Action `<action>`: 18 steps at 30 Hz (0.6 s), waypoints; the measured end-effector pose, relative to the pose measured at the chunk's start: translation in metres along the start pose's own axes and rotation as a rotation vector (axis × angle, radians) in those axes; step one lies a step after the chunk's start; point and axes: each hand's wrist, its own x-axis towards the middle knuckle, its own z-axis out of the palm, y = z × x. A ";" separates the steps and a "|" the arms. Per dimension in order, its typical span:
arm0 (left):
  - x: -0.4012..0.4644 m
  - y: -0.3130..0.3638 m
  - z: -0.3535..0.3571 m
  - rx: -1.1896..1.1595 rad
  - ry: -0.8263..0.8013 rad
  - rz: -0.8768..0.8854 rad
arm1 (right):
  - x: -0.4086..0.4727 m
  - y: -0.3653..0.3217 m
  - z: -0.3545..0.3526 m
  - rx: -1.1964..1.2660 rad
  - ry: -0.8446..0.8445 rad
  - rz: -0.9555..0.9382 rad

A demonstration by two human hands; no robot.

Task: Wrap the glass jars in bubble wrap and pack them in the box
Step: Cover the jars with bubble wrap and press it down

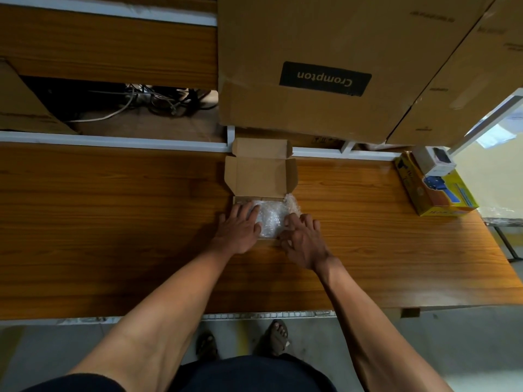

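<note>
A small brown cardboard box (260, 176) stands open on the wooden table (113, 222), its lid folded back toward 12 o'clock. Inside it lies a clear bubble wrap bundle (270, 219); the jars under it cannot be seen. The left hand (239, 227) presses flat on the bundle with straight fingers. The right hand (302, 239) has curled fingers at the bundle's edge at 3 o'clock. At 12 o'clock a big carton (325, 66) reads "Crompton". At 2 o'clock lies a yellow printed box (441, 193), its writing unreadable.
</note>
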 end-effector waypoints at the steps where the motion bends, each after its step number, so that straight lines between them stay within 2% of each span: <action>1: 0.000 0.000 0.000 0.002 -0.001 -0.001 | 0.000 0.000 -0.001 -0.003 -0.014 0.008; 4: 0.001 -0.001 0.001 0.008 -0.002 -0.004 | 0.000 -0.003 -0.001 -0.046 -0.024 0.003; 10: 0.001 -0.001 0.002 0.013 0.007 -0.001 | -0.016 -0.012 0.008 -0.160 0.129 0.006; 18: 0.003 -0.001 0.004 0.032 0.019 -0.003 | -0.009 -0.031 0.013 -0.199 0.058 0.105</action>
